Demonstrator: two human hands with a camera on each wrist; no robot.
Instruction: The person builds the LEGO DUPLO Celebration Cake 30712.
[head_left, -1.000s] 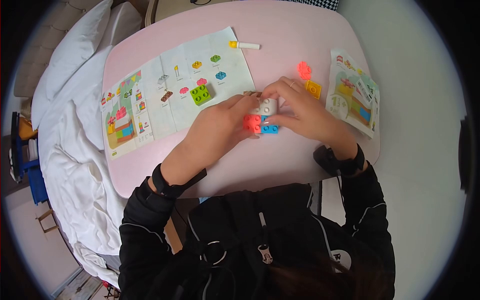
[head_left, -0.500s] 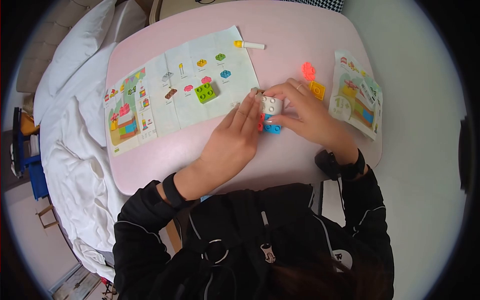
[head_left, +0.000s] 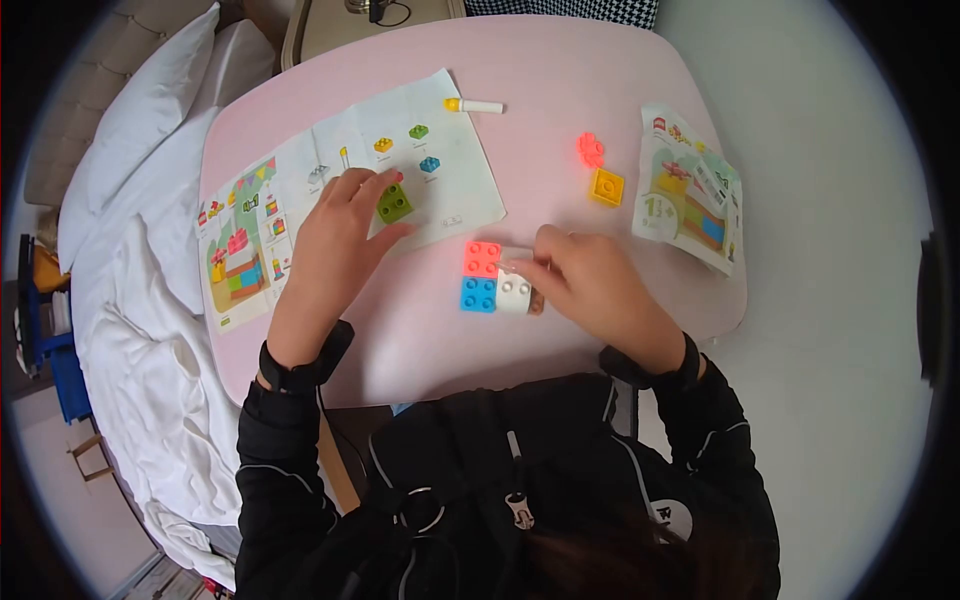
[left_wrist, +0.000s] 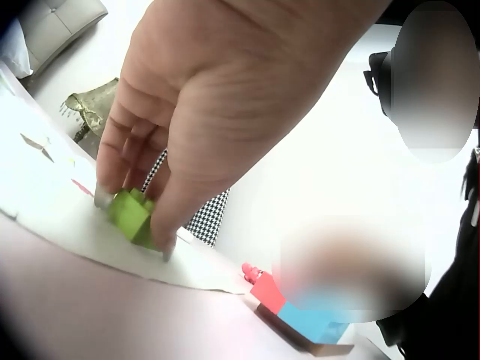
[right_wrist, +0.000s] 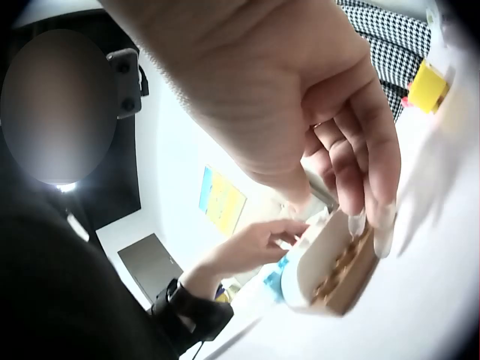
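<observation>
Green brick (head_left: pixel 395 203) sits on the instruction sheet, my left hand (head_left: pixel 335 235) over it, thumb and fingers spread to either side. In the left wrist view, the green brick (left_wrist: pixel 131 216) shows between the fingertips and thumb of that hand (left_wrist: pixel 217 105); contact is unclear. My right hand (head_left: pixel 597 287) grips the brick assembly at its right side, thumb on the white brick (head_left: pixel 514 291). Left of the white are a coral brick (head_left: pixel 482 259) and a blue one (head_left: pixel 478 294). In the right wrist view, fingertips of the right hand (right_wrist: pixel 270 97) reach over a brown brick (right_wrist: pixel 352 277).
Instruction sheet (head_left: pixel 470 185) covers the table's left side, with a white-and-yellow candle piece (head_left: pixel 480 106) at its top edge. A coral flower-shaped piece (head_left: pixel 590 150) and a yellow brick (head_left: pixel 607 187) lie right of centre, beside a printed bag (head_left: pixel 690 190).
My left hand has left the assembly and moved left to the green brick. The assembly has turned and shifted toward the body, with my right hand still on it.
</observation>
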